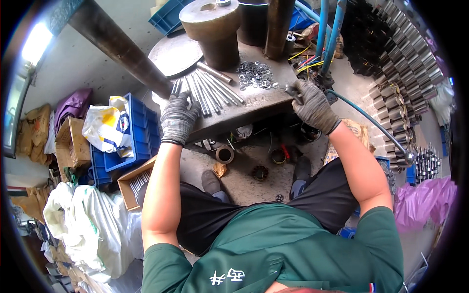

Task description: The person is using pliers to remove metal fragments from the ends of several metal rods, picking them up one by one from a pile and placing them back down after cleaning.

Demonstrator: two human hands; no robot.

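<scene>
Both my hands wear grey knitted gloves. At the left end of the metal workbench [259, 100], my left hand [180, 117] has its fingers curled around slim metal rods [176, 88] whose ends stick out above the glove. Beside it, several more silver rods [207, 90] lie side by side on the bench top. Over the bench's right corner, my right hand [315, 108] is closed, fingertips pinched on a small dark piece with a shiny end; its kind I cannot make out. Between the hands lies a heap of small metal rings [255, 75].
A heavy flanged steel cylinder [210, 31] stands on the bench behind the rods, beside a round plate [173, 54]. A thick steel column [122, 46] slants at left. Blue crates [141, 127] are stacked left. Metal sleeves [400, 63] are piled right; a blue hose [364, 112] curves there.
</scene>
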